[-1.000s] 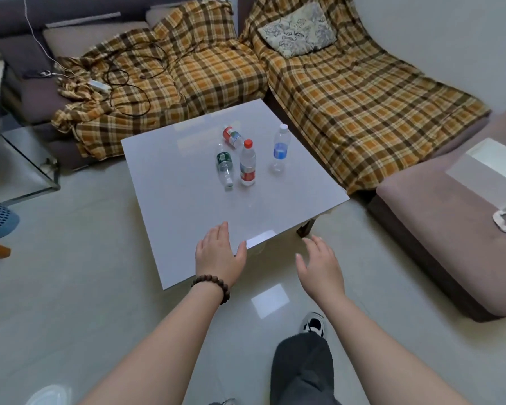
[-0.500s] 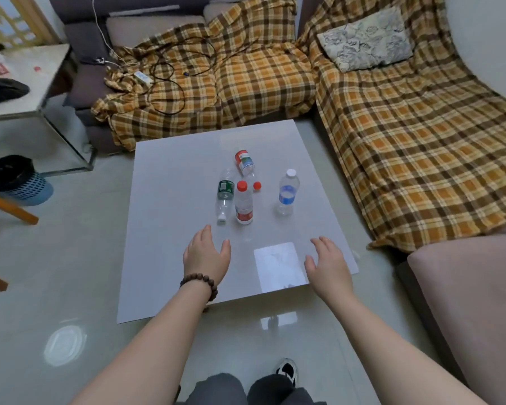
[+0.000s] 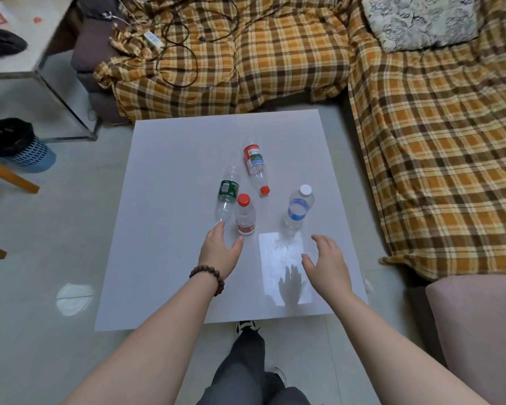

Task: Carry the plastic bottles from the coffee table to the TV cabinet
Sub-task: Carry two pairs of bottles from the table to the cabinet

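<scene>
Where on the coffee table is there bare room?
Free: the coffee table's left strip beside the green-label bottle, and the far edge behind the lying red-label bottle. Crowded: the middle, around the red-cap bottle and blue-label bottle.

The table (image 3: 170, 200) is pale grey. One standing bottle (image 3: 245, 215) has a red cap, another (image 3: 298, 208) a blue band and white cap. Orange-brown plaid blanket (image 3: 275, 59) covers the far sofa.

Bottles crowding table centre
Lying green bottle (image 3: 227, 194) is touching upright red-cap bottle (image 3: 245, 214), crowding its left; gap is lying open toward blue bottle (image 3: 298, 208); table (image 3: 164, 244) edges are sitting bare.
</scene>
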### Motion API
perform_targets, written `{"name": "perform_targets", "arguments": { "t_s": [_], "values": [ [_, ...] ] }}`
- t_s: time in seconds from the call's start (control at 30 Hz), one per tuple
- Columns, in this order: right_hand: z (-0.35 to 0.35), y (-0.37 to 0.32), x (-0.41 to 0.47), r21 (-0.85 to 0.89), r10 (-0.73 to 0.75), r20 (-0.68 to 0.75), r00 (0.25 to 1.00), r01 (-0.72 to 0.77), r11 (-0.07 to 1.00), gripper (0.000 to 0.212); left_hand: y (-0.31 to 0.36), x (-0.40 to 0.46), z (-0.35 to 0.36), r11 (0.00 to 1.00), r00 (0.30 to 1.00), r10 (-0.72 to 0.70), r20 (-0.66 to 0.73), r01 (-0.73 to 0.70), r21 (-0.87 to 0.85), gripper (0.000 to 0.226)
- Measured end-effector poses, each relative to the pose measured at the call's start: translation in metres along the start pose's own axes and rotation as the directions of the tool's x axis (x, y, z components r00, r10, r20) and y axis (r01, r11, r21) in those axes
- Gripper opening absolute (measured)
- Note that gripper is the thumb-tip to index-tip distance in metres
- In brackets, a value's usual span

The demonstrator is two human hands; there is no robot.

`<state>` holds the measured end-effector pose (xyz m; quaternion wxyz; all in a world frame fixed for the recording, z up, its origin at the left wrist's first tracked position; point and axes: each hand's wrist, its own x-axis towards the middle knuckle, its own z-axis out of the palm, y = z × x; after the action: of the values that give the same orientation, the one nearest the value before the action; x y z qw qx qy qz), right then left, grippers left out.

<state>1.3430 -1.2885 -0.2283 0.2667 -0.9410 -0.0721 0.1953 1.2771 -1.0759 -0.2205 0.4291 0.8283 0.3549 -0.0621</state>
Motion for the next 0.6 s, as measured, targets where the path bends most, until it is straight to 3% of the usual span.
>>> {"name": "perform_targets", "arguments": {
  "t_s": [0.2,0.4,0.5,0.6],
  "values": [
    [0.001,-0.003,0.070,0.200,0.120,-0.039,0.992,-0.110,0.974,0.086,0.000,0.057,0.023,0.988,0.997,-0.059,0.048,0.066,-0.143,0.091],
    [0.015,0.000,0.138,0.407,0.113,-0.025,0.993,-0.094,0.909,0.102,0.002,0.110,0.057,0.937,0.996,-0.088,0.012,0.087,-0.338,0.116],
    [0.025,0.004,0.162,0.435,0.066,-0.025,0.998,-0.049,0.899,0.102,-0.002,0.127,0.071,0.929,0.992,-0.119,-0.035,0.099,-0.356,0.106],
    [0.032,0.007,0.175,0.403,0.032,-0.010,0.999,-0.025,0.915,0.090,-0.006,0.137,0.078,0.939,0.986,-0.140,-0.085,0.106,-0.327,0.081]
  ]
}}
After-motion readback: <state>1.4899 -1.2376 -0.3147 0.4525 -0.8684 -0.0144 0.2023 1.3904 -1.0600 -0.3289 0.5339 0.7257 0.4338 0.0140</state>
